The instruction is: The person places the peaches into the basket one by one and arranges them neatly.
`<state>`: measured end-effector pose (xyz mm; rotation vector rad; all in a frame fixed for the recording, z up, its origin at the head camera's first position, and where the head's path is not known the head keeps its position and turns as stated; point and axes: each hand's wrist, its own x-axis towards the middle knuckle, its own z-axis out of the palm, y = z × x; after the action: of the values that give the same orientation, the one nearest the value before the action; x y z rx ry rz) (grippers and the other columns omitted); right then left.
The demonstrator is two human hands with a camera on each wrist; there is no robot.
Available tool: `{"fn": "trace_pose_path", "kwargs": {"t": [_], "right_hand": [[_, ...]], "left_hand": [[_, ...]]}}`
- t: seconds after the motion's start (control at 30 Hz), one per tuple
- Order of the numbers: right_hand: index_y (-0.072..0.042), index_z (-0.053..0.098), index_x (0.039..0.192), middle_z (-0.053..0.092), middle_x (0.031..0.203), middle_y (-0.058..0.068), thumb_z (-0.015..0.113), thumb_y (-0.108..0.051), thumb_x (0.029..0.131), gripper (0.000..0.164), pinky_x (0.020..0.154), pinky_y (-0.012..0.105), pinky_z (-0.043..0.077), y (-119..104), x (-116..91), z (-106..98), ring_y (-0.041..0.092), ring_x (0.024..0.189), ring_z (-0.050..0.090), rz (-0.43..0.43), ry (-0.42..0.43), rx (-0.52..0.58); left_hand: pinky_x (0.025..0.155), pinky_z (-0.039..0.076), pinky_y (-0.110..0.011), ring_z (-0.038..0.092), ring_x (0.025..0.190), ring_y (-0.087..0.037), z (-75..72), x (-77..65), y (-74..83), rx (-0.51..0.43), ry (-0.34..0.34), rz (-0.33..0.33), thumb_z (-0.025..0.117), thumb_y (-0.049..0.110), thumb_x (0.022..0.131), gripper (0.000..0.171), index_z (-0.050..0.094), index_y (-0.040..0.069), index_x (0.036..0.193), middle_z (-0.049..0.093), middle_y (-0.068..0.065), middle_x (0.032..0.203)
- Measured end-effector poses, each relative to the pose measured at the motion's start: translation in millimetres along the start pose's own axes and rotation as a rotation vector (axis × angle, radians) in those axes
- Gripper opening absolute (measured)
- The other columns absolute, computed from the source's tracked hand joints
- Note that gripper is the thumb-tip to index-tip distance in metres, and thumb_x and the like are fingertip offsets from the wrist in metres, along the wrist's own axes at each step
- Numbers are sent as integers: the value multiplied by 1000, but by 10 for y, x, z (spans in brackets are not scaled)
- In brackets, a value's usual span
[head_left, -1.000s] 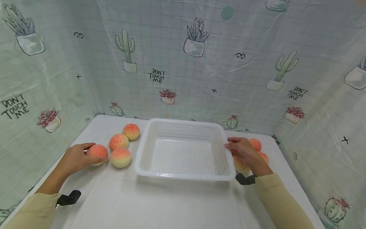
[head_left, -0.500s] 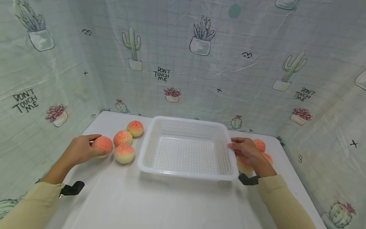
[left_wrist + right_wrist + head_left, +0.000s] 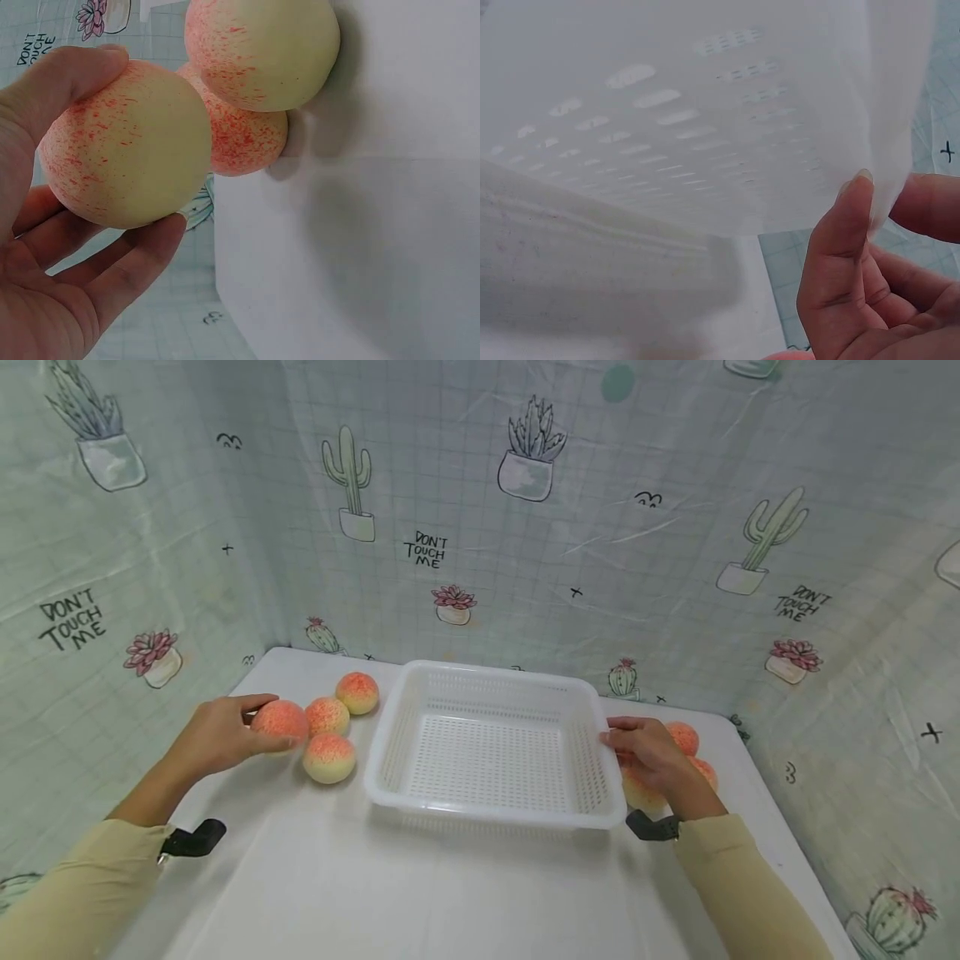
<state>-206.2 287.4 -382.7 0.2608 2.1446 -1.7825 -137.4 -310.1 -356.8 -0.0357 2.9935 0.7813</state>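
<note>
My left hand (image 3: 217,737) grips a pink-and-cream peach (image 3: 278,723) between thumb and fingers. It holds this fruit raised at the left of the table, its pale side facing the left wrist view. Right beside it sit three more peaches: one in front (image 3: 330,759), one behind (image 3: 327,716) and one farther back (image 3: 357,693). A white perforated plastic basket (image 3: 495,812) stands mid-table with nothing inside. At the basket's right end, my right hand (image 3: 651,755) pinches the rim; the right wrist view shows thumb and fingers on either side of its edge (image 3: 889,142).
Partly hidden by the right hand are several peaches, including one at the back (image 3: 684,737) and one lower down (image 3: 640,795). The white table (image 3: 420,893) meets a cactus-print curtain (image 3: 480,552) at the back and sides.
My left hand has lifted the peach and moved it slightly right, towards the other peaches. The right hand stays at the basket's rim. The head view has shifted slightly.
</note>
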Motion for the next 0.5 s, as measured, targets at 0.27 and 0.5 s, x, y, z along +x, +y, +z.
{"fn": "trace_pose_path", "kwargs": {"t": [0.27, 0.5], "right_hand": [[-6, 44, 155, 55, 149, 13, 74, -20, 98, 66, 98, 38, 61, 4, 8, 3, 23, 108, 71, 2, 3, -3], [-5, 43, 155, 57, 146, 12, 73, -21, 99, 65, 99, 40, 60, 23, 12, -4, 23, 107, 71, -11, -6, -4]], "left_hand": [[75, 58, -39, 60, 115, -43, -50, 43, 165, 1, -11, 3, 83, 66, 77, 106, 49, -2, 151, 59, -35, 139], [80, 60, -45, 59, 116, -43, -60, 72, 274, -19, -21, 7, 84, 63, 78, 105, 48, -3, 152, 57, -34, 141]]}}
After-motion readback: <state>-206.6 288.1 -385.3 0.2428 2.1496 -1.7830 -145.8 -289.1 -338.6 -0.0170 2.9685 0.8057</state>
